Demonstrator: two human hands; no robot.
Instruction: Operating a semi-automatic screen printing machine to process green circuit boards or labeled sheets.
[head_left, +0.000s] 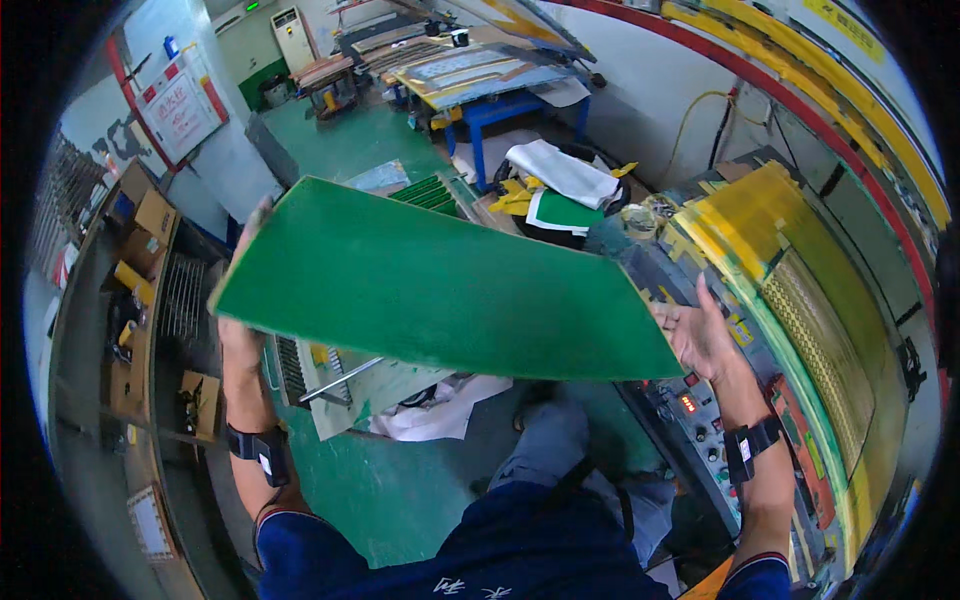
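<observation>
I hold a long flat green board (440,280) tilted in front of me, spanning the middle of the view. My left hand (243,320) grips its left end, mostly hidden behind the board. My right hand (700,335) holds the right end, with the thumb sticking up and the fingers at the edge. Just beyond and below the board is a rack (318,385) with metal slats and sheets, partly hidden by it.
A printing machine (815,350) with yellow screen and control panel stands close on my right. Wooden shelving (135,400) with boxes runs along the left. A bin (560,225) heaped with scraps and a blue-legged table (480,75) stand ahead on the green floor (330,500).
</observation>
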